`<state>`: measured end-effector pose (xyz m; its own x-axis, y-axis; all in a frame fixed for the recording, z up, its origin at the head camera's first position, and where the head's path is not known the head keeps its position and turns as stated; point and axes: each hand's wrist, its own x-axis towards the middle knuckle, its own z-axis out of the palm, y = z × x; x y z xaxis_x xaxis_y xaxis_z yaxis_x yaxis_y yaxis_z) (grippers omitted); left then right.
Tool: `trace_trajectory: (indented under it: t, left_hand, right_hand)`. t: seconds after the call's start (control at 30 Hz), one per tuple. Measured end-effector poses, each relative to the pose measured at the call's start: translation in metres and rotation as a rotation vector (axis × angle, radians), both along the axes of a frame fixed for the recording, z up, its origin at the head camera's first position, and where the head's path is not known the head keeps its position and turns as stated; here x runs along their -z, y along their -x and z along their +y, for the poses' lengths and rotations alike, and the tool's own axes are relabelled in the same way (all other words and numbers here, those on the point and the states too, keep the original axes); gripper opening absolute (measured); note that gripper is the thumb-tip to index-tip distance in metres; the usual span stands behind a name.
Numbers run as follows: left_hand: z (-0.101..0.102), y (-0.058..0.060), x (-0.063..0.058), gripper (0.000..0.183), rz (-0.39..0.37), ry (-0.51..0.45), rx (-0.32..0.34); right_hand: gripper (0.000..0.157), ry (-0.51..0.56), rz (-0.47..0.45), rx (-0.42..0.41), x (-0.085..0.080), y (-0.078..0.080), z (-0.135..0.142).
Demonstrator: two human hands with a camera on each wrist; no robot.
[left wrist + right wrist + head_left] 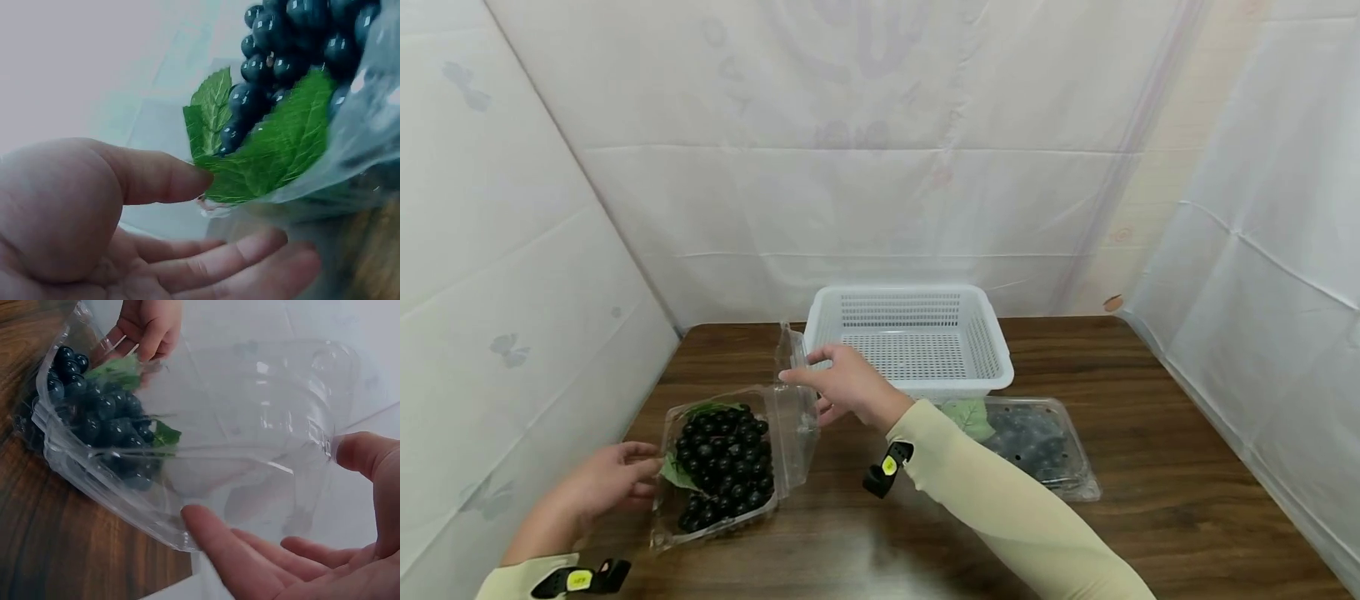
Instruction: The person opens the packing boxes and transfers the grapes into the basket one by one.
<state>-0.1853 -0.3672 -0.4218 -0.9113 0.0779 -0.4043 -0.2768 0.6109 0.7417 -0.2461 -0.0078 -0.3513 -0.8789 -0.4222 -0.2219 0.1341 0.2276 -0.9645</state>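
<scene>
Clear plastic box (664,523): stands open at the left of the desk (1157,433), filled with dark grapes (730,462); a pull on one side could likely slide or tip it.
Lid (792,437): raised, joined at the box's right side; being thin, it may spring or crease at the fold if released suddenly.
Right hand (850,385): fingers spread, thumb and forefinger touching the lid's edges; so little contact could slip.
Left hand (610,479): thumb at a green leaf (676,473), other fingers apart from it; whether they touch the wall, I cannot tell. A tug might tear the leaf.
White basket (955,386): just behind; a swinging lid could knock it.
Closed box (1078,492): partly behind the right sleeve (1000,500), which could bump it.
</scene>
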Motion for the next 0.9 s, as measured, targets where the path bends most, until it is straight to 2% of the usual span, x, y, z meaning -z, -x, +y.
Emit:
trace_trajectory:
  t: [0.07, 0.2, 0.33, 0.5, 0.7, 0.9]
  left_hand:
    - [0.001, -0.002, 0.003, 0.059, -0.054, -0.098, -0.024]
    - [0.000, -0.003, 0.009, 0.061, -0.065, -0.205, -0.040]
    - [-0.003, -0.002, 0.016, 0.069, -0.062, -0.298, -0.015]
    - [-0.012, 0.002, 0.020, 0.065, -0.039, -0.316, 0.039]
    - [-0.023, 0.007, 0.018, 0.061, -0.040, -0.314, 0.096]
    - [-0.031, 0.013, 0.015, 0.057, -0.046, -0.321, 0.142]
  right_hand:
    - [0.069, 0.015, -0.006, -0.001, 0.002, -0.001, 0.001]
    - [0.067, 0.067, -0.016, 0.005, 0.005, -0.004, 0.004]
    - [0.065, 0.131, -0.035, -0.001, 0.010, -0.009, 0.006]
    - [0.065, 0.221, -0.066, -0.025, 0.017, -0.017, 0.007]
    - [0.064, 0.274, -0.093, -0.025, 0.028, -0.032, 0.009]
    - [0.062, 0.351, -0.072, -0.023, 0.040, -0.047, 0.013]
